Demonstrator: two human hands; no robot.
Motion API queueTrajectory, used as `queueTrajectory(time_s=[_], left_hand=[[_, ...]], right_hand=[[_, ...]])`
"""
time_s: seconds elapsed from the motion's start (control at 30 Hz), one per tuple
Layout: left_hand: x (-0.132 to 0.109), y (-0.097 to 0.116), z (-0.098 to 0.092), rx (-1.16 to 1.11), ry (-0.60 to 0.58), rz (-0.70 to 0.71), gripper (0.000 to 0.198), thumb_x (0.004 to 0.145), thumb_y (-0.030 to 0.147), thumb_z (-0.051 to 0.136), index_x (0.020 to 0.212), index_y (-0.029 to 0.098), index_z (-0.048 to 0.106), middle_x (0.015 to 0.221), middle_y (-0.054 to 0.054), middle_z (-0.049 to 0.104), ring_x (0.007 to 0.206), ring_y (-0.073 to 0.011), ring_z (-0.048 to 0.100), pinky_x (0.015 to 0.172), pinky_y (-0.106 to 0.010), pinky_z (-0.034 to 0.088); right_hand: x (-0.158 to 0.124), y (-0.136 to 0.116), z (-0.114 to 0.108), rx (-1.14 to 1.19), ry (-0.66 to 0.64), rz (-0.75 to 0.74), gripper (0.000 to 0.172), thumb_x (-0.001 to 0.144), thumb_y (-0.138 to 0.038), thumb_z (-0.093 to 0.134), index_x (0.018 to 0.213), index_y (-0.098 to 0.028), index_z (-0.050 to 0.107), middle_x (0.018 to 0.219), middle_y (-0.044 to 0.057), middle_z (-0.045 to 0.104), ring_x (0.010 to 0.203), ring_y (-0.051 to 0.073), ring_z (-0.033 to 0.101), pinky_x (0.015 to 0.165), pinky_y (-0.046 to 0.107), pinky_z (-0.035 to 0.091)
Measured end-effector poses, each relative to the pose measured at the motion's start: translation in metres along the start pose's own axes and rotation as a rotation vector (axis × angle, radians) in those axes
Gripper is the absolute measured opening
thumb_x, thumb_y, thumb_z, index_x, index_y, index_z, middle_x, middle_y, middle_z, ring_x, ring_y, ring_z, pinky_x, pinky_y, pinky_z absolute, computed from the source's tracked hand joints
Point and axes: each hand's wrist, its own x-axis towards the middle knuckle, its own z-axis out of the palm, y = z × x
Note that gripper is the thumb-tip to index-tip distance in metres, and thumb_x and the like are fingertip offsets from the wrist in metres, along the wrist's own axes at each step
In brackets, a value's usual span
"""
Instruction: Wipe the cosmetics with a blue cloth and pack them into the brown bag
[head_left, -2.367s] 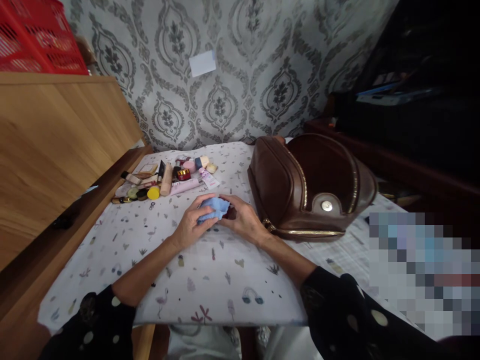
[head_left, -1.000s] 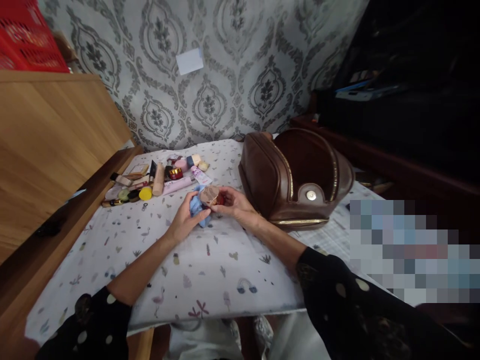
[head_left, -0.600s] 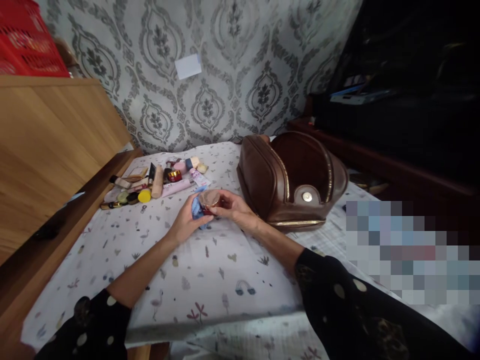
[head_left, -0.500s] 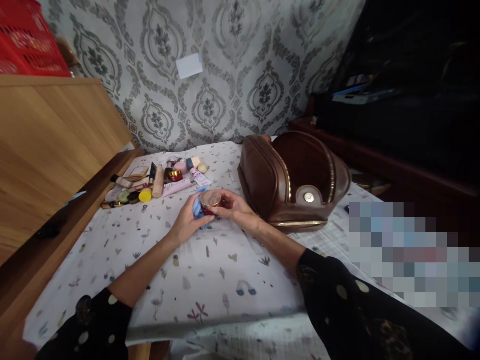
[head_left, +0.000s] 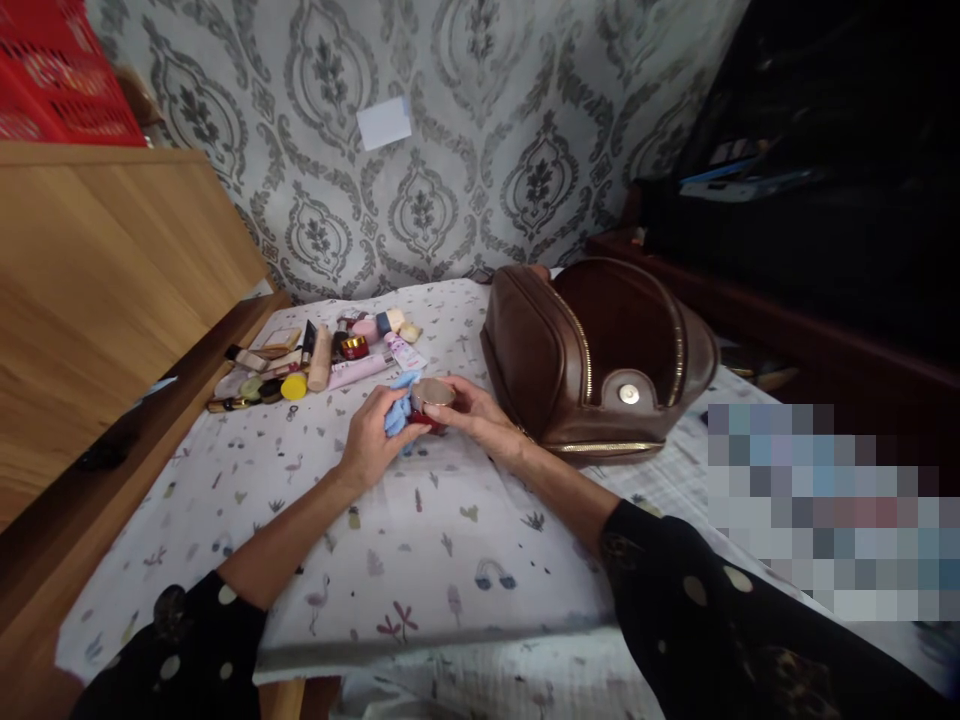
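Note:
Above the middle of the printed cloth, a red cosmetic jar with a golden lid (head_left: 434,393) sits between my two hands. My right hand (head_left: 480,415) grips it from the right, its thumb across the lid's near side. A crumpled blue cloth (head_left: 400,405) is bunched in my left hand (head_left: 369,432), pressed to the jar's left side. Fingers of both hands are partly hidden behind the jar and cloth. Just right of my right hand stands a brown leather bag (head_left: 536,360), its zipped top gaping wide.
Several cosmetics lie behind my left hand, among them a pink tube (head_left: 357,371), a yellow-capped item (head_left: 294,386) and another red jar (head_left: 354,347). A wooden panel (head_left: 127,240) borders the left. The patterned wall (head_left: 480,200) rises behind, and a dark screen (head_left: 840,220) stands at right.
The jar has tilted a little and its lid looks smoother and brighter. My right thumb has shifted up onto the lid. The view has moved slightly.

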Motion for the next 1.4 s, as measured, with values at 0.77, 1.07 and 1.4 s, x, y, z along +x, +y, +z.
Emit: queueTrajectory(time_s=[0.77,1.07,1.4], left_hand=[[0.003,0.001,-0.010,-0.085,-0.046,0.026,0.026,0.094,0.039,0.059,0.110,0.019,0.064,0.104,-0.007,0.061,0.100,-0.0215,0.061,0.091,-0.035,0.050],[-0.003,0.017,-0.012,0.006,-0.109,0.154,0.044,0.094,0.043,0.058,0.131,0.019,0.056,0.124,-0.012,0.055,0.118,-0.0258,0.055,0.102,-0.039,0.046],[-0.002,0.011,-0.007,-0.021,-0.123,0.073,0.042,0.092,0.041,0.064,0.129,0.024,0.057,0.118,-0.009,0.058,0.112,-0.0242,0.058,0.100,-0.039,0.048]], right_hand=[[-0.007,0.002,0.007,0.297,-0.123,0.178,0.043,0.078,-0.056,0.073,0.099,-0.020,0.063,0.086,0.003,0.068,0.074,0.018,0.067,0.052,0.027,0.058],[-0.007,0.003,0.005,0.209,-0.038,0.167,0.046,0.072,-0.054,0.080,0.094,-0.021,0.055,0.078,-0.002,0.063,0.068,0.014,0.065,0.057,0.029,0.061],[-0.007,0.002,0.005,0.217,-0.034,0.162,0.042,0.085,-0.046,0.069,0.116,-0.022,0.058,0.085,0.002,0.069,0.070,0.017,0.069,0.059,0.030,0.061]])
